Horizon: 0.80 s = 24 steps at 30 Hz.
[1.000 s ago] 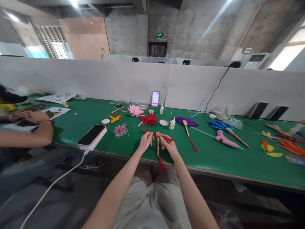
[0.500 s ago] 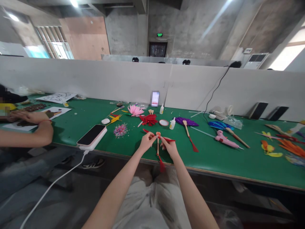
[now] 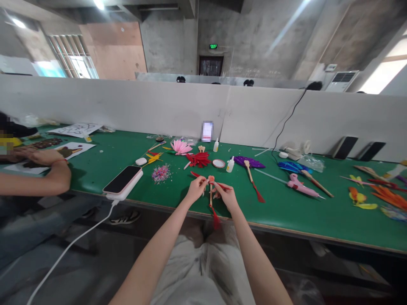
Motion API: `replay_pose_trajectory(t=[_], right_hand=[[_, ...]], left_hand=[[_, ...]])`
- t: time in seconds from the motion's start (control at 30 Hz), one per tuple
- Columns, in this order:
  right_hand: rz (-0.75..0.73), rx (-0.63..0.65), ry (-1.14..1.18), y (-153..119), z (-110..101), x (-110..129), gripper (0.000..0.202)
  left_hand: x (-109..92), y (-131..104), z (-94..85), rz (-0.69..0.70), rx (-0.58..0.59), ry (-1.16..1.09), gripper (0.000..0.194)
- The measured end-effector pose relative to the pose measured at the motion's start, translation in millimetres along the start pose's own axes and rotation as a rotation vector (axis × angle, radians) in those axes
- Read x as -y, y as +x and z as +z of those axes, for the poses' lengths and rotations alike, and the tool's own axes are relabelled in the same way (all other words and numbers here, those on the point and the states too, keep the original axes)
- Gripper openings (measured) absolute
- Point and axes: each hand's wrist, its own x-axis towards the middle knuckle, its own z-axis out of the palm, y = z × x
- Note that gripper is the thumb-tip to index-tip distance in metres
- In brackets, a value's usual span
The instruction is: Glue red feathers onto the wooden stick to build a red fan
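Note:
A wooden stick (image 3: 210,197) with a pinkish round head (image 3: 211,179) lies at the table's front edge, its red tassel (image 3: 216,218) hanging over. Pinched fingers of my left hand (image 3: 197,188) touch the left side of the head, where a red feather (image 3: 195,174) sticks out. On the other side, my right hand (image 3: 225,192) pinches another red feather (image 3: 225,187) near the head. Just beyond are a red feather bunch (image 3: 199,159), a tape roll (image 3: 218,163) and a white glue bottle (image 3: 230,164).
Left of my hands lie colored bits (image 3: 161,173) and a phone on a charger (image 3: 123,181). To the right are a purple feather fan (image 3: 249,162) and a pink glue gun (image 3: 303,186). Another person's arm (image 3: 47,182) rests at the far left.
The red feather at my right hand has turned and looks narrower. My right fingers have shifted slightly; my left hand is almost unmoved.

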Motion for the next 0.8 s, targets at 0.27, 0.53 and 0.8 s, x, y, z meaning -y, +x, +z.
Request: replay_pose_trajectory(t=[0.27,0.53,0.8], right_hand=[[0.008,-0.01,0.0,-2.7,0.6,5.2,0.042],[0.006,-0.033,0.012,-3.3,1.8,4.5,0.041],[0.002,-0.01,0.0,-2.3,1.0,3.7,0.041]], left_hand=[[-3.1,0.2,-1.1,-0.013,0.005,-0.004,0.028],[-2.8,-1.4,0.4,0.005,-0.004,0.015,0.03],[-0.2,-0.8,0.9,0.0,0.015,0.026,0.029]])
